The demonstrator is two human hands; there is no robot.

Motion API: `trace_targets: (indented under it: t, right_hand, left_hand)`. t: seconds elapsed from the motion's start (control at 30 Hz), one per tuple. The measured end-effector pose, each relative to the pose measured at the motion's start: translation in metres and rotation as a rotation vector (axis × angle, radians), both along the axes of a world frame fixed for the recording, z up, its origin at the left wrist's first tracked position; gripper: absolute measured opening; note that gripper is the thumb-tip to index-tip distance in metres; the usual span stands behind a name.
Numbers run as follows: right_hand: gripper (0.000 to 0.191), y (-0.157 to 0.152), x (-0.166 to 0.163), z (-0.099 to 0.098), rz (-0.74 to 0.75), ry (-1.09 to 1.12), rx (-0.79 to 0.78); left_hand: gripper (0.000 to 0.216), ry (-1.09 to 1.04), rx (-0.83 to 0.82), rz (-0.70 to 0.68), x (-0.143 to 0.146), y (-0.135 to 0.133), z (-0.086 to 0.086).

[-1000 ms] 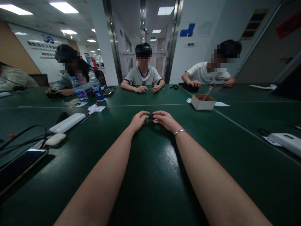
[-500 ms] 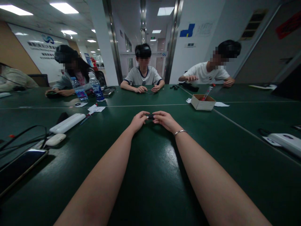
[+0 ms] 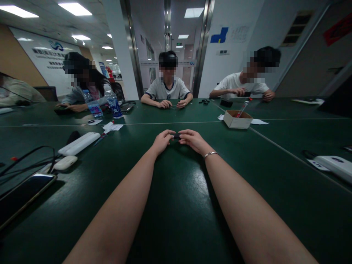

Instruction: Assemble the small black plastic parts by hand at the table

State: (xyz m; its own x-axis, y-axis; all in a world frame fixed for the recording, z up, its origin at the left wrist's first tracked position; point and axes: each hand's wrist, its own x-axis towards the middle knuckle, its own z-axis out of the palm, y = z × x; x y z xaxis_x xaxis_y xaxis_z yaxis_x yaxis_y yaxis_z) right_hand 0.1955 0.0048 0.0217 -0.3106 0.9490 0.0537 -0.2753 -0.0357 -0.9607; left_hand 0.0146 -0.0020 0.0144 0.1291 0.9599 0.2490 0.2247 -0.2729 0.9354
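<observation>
Small dark black object, oblong, material unclear (image 3: pixel 176 136), sits between both hands' fingertips, over the middle of the glossy dark green table (image 3: pixel 176 205). Seems held just off the surface; contact with it can't be told. Pale glint at its left end, too small to read.

Progress: object is in hand, not set down. One piece or two parts joined, can't tell; fingers cover most of it. So what is done and what is left on it doesn't show.

Left hand (image 3: pixel 162 140): fingers curved, nearly closed, tips and thumb pinching the object's left end. Right hand (image 3: pixel 193 139): same kind of pinch on the right end, fingers bent, thumb underneath. Both forearms reach forward, slanting inward to meet at the object; backs of hands mostly up. Thin silver metal bracelet (image 3: pixel 210 154) on right wrist.

Further out: open tan cardboard box (image 3: pixel 238 123) ahead to the right, clear tube with red tip (image 3: pixel 242 109) leaning in it. To the left, white oblong plastic device (image 3: pixel 79 143), small white rounded case (image 3: pixel 65 163), black-screened phone (image 3: pixel 26 196). Across the table, co-worker in white shirt with dark collar (image 3: pixel 168 90), hands on the table.
</observation>
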Motion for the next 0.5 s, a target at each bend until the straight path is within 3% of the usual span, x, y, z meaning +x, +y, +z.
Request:
trace_targets:
  t: [0.5]
  right_hand:
    - [0.016, 0.0011, 0.0003, -0.0003, 0.003, -0.002, -0.003]
  left_hand:
    - [0.025, 0.028, 0.015, -0.006, -0.001, 0.0019, -0.0019]
